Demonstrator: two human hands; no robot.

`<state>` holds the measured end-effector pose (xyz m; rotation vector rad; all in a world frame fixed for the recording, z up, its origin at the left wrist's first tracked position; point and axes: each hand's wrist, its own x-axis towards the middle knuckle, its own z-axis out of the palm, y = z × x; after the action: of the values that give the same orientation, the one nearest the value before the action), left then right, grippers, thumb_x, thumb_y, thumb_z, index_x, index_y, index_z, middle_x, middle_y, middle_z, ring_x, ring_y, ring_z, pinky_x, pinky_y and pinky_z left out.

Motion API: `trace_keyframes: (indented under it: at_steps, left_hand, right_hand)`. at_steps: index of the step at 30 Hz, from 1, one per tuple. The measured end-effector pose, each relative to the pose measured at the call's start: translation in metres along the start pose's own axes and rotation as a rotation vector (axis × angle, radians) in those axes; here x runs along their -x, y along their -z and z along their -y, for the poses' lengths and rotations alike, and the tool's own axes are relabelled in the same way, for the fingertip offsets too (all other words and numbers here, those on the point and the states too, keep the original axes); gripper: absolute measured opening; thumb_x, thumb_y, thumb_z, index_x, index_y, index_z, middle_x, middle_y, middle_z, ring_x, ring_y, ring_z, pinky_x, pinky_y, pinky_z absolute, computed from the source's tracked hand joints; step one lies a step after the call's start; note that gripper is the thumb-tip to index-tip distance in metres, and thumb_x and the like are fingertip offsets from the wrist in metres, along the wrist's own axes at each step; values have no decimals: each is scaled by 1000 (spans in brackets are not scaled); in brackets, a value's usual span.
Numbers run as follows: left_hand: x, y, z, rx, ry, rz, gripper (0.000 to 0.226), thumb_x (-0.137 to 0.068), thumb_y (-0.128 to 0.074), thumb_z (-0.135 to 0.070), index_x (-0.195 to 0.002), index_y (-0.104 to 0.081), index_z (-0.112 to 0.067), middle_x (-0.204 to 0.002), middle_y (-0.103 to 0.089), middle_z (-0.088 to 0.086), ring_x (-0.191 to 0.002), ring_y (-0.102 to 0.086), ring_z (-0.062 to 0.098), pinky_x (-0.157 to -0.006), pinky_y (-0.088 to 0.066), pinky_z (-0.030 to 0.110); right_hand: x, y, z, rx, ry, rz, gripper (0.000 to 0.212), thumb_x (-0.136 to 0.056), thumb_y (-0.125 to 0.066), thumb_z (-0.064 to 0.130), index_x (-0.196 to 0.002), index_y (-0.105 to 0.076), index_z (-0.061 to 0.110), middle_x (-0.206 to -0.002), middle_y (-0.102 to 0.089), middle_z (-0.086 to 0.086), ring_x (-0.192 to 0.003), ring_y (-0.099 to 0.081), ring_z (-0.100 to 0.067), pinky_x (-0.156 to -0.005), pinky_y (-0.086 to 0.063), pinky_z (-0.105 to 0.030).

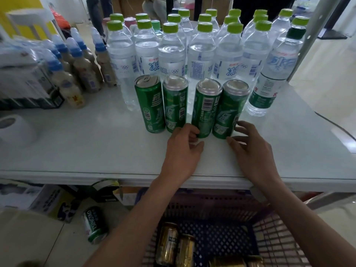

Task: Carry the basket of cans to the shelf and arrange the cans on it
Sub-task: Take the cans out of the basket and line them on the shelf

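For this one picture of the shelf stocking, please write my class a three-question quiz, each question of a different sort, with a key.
1. True or false: five green cans stand in a row on the shelf.
2. Multiple choice: the gold cans lie A) on the shelf, B) in the basket, C) on the floor.
3. Fill in: the water bottles behind the row have ____ caps.

Key
1. False: four stand there. The left hand and right hand are at the two right-hand ones.
2. B.
3. Green.
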<state>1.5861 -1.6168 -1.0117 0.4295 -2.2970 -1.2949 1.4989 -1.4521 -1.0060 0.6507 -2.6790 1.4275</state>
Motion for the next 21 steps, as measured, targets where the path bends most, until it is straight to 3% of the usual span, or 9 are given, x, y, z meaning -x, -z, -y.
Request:
trace_keyframes:
  at_steps: [5,10,12,16,21]
  left_hand:
    - [1,1,-1,-13,-10,1,26,-90,-69,-10,-114,-62,-12,-111,-60,8,-98,-63,13,-80,-48,4]
    - [2,3,-2,-55,-29,32,30,-89,-67,-5,-119,-64,-12,-113,-58,8,-99,-61,9,-81,-44,-2]
    - [3,4,-3,-77,-41,44,33,-89,-65,-5,-121,-65,-13,-116,-56,6,-100,-60,8,-84,-44,-1]
    - [8,4,-7,-174,-71,131,44,-92,-62,-10,-135,-60,-16,-126,-48,2,-113,-52,11,-104,-41,17]
    - [13,-1,-14,-371,-18,185,56,-93,-58,-20,-147,-46,-28,-124,-42,5,-120,-36,24,-110,-34,39]
  right_hand:
    - [-1,-1,0,-22,-7,10,53,-95,-69,19,-144,-48,23,-133,-64,7,-97,-68,-4,-73,-44,5]
    - [-2,0,2,0,-31,36,64,-95,-69,22,-152,-39,23,-143,-58,6,-100,-67,-6,-80,-46,-12]
    - [-2,1,3,5,-32,40,62,-96,-68,22,-152,-40,25,-139,-61,9,-97,-65,-3,-77,-44,-9]
    - [0,5,7,50,-16,97,58,-100,-61,20,-152,-41,33,-116,-67,10,-88,-61,8,-77,-47,-10]
    - [0,9,9,109,17,157,63,-101,-58,18,-157,-35,34,-131,-66,2,-97,-61,-3,-84,-41,-20]
